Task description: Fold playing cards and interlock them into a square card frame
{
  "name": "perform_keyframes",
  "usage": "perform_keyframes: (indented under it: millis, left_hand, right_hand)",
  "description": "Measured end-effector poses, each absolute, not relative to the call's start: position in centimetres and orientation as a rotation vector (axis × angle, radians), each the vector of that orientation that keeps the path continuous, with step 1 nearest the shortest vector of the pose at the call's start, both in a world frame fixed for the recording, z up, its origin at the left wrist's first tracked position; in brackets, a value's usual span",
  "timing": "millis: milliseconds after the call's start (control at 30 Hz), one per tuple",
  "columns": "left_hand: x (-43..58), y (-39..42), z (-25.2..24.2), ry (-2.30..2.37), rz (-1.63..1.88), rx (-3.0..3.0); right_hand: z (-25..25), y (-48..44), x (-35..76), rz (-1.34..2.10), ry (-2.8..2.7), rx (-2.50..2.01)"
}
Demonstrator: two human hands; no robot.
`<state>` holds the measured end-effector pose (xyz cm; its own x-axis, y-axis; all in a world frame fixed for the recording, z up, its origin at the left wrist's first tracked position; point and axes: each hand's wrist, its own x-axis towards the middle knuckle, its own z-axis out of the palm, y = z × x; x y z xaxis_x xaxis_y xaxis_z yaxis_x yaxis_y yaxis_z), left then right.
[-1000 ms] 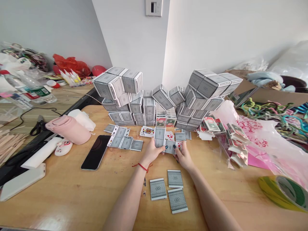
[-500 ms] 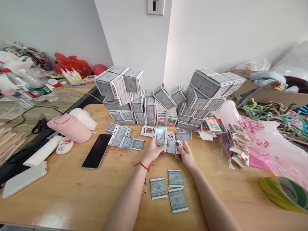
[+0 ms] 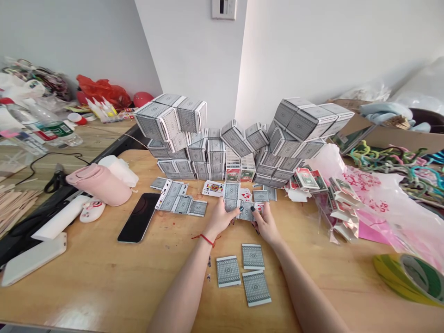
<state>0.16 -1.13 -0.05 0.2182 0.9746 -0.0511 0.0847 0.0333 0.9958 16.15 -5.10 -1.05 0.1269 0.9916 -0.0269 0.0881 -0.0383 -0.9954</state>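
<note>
My left hand (image 3: 219, 219) pinches a grey-backed playing card (image 3: 231, 194) that stands nearly upright at its top. My right hand (image 3: 262, 221), with dark nails, grips a small bunch of cards (image 3: 248, 210) lying low over the wooden table (image 3: 104, 277). The two hands almost touch. Three face-down card stacks (image 3: 243, 273) lie just in front of my wrists. Behind the hands, loose cards (image 3: 180, 203) are spread on the table, one face-up court card (image 3: 212, 188) among them.
Several grey card boxes (image 3: 194, 134) are heaped against the wall. A black phone (image 3: 134, 224), a pink bottle (image 3: 100, 184) and a white case (image 3: 33, 260) lie at left. Pink plastic bags (image 3: 381, 203), flat box blanks (image 3: 342, 203) and a tape roll (image 3: 409, 275) sit at right.
The card in my left hand rose a little, then came back down towards the bunch in my right hand. Both hands stayed nearly in place.
</note>
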Motion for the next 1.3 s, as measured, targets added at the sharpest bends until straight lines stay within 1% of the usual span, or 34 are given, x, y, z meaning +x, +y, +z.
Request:
perform_keyframes:
  millis: [400,667,1100,1300]
  left_hand:
    - [0.3,-1.1,-0.4,1.112,0.949,1.315]
    - [0.1,-0.8,0.4,1.146,0.954,1.264]
    - [0.3,-1.1,0.5,1.114,0.926,1.273]
    - [0.3,-1.0,0.2,1.074,0.901,1.28]
  right_hand:
    - [-1.0,-5.1,16.1,1.135,-1.096,-1.315]
    - [-1.3,-4.7,16.7,0.942,-1.079,-1.359]
    - [-2.2,-4.7,16.7,0.877,-1.076,-1.409]
    - [-1.9,-4.7,16.7,0.934,-1.039,-1.391]
